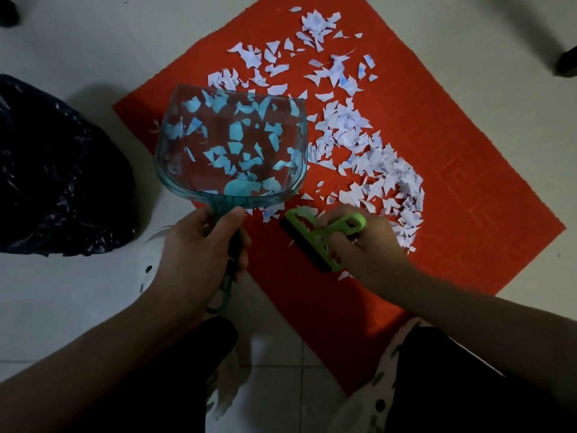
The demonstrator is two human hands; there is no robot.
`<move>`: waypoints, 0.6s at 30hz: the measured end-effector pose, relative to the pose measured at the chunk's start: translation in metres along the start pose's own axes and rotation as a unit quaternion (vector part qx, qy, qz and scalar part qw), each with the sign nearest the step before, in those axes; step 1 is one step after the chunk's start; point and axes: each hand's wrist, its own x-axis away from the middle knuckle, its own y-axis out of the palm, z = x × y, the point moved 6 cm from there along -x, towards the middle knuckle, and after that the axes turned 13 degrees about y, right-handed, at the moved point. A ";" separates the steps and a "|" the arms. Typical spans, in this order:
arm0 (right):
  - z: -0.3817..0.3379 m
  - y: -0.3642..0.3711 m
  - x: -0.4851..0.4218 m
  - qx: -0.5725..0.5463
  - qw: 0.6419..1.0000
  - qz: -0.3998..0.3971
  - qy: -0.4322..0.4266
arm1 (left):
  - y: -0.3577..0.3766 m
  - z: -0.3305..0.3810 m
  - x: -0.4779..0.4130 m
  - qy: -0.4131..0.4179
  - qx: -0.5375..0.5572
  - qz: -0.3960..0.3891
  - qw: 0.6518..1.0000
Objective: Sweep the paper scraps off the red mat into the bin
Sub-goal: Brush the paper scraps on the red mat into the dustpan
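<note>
A red mat (452,145) lies on the pale floor, strewn with white paper scraps (368,151) in a curved band from the far corner down to its right middle. My left hand (199,248) grips the handle of a clear teal dustpan (231,142), which is over the mat's left corner; scraps show through it, and I cannot tell whether they lie in it or under it. My right hand (362,239) holds a small green hand brush (318,235) with dark bristles, resting on the mat just right of the dustpan's handle.
A bin lined with a dark plastic bag (59,170) stands on the floor to the left of the mat. My knees in dark trousers and white perforated shoes (371,392) are at the bottom. Dark furniture feet (566,62) sit at the top corners.
</note>
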 end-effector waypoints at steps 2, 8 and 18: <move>0.004 0.013 0.005 0.009 0.999 -0.040 0.009 | 0.000 -0.001 0.000 -0.002 -0.002 -0.003 1.000; 0.008 0.001 -0.004 0.011 0.999 0.011 0.033 | 0.000 -0.002 -0.001 0.000 -0.007 -0.004 1.000; 0.006 0.006 0.001 0.031 1.000 -0.002 0.005 | 0.000 -0.004 -0.002 -0.004 0.003 0.002 1.000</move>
